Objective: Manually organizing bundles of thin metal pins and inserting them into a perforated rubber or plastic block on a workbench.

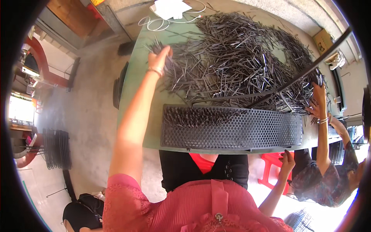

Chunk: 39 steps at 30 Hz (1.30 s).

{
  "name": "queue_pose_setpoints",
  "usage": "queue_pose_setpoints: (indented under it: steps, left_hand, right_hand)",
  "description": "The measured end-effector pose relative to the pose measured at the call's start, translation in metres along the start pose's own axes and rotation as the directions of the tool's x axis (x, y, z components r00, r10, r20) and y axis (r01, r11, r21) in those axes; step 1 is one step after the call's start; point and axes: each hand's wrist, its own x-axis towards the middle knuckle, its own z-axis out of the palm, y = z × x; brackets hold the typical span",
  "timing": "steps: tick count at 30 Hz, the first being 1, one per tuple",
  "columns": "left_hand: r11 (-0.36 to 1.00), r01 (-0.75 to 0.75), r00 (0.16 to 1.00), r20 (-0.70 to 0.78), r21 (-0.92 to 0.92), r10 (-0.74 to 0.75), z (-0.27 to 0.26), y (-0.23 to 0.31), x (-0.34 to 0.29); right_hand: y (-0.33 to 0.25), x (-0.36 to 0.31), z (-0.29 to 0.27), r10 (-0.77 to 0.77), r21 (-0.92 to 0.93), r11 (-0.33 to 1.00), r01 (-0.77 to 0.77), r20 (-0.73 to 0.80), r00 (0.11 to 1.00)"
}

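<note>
My left hand (159, 62) is closed around a bunch of thin dark rods (156, 48), above the left edge of a large heap of similar rods (247, 58). A dark perforated tray (232, 135) lies along the table's near edge, with many rods standing upright in the holes of its left part. Just below the tray's right front corner, my right hand (287, 163) has its fingers curled together. Whatever it may hold is too small to make out.
A co-worker's hands (319, 94) reach into the heap's right side. Black bars (305, 71) cross above the heap. A white object with a cable (170, 8) lies on the green table's (133, 73) far edge. A red stool (266, 170) and hanging black racks (56, 149) stand nearby.
</note>
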Motion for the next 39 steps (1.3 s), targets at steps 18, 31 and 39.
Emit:
queue_pose_setpoints:
  steps: [18,31,39]
  left_hand:
    - [0.614,0.325,0.931,0.356,-0.719,-0.076,0.142,0.124,-0.081]
    - [0.736,0.271,0.956,0.26,-0.62,-0.132,0.106,0.085,-0.057]
    - [0.875,0.226,0.973,0.141,-0.427,-0.183,0.053,0.075,-0.01]
  right_hand:
    - [-0.284,-0.039,0.257,-0.499,0.779,0.586,-0.223,0.563,0.659]
    - [-0.288,-0.003,0.304,-0.299,0.826,0.405,-0.392,0.525,0.797]
    - [-0.303,0.02,0.299,-0.384,0.721,0.669,0.179,0.129,0.914]
